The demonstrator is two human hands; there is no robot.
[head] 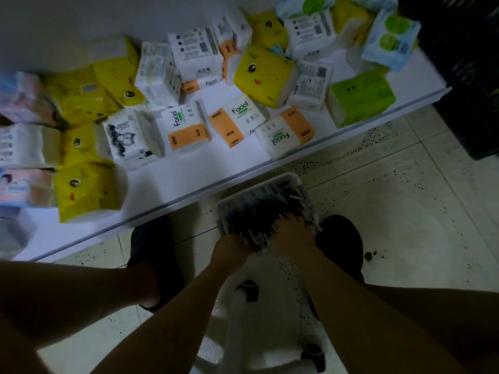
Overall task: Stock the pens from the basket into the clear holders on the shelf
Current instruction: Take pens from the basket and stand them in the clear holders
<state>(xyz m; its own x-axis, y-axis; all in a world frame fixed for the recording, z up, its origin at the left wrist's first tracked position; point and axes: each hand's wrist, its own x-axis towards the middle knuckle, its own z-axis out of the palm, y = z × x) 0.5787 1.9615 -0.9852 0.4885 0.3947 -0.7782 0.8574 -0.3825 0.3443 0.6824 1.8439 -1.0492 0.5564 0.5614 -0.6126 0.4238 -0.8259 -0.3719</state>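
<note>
A white basket [272, 180] full of dark pens [256, 209] stands on the floor below me, just in front of the low shelf. Both my hands reach down into its near end. My left hand [231, 248] grips a bunch of pens at the basket's near edge. My right hand [290, 233] lies on the pile with its fingers curled round more pens. No clear holders are in view.
The white shelf [175, 182] carries several packs of facial tissue [186, 128] in yellow, white, orange and green wrappers. A white stool or cart frame [237, 319] sits under my arms. My dark shoes [151, 244] flank the basket on the tiled floor. A dark crate [478, 117] stands at right.
</note>
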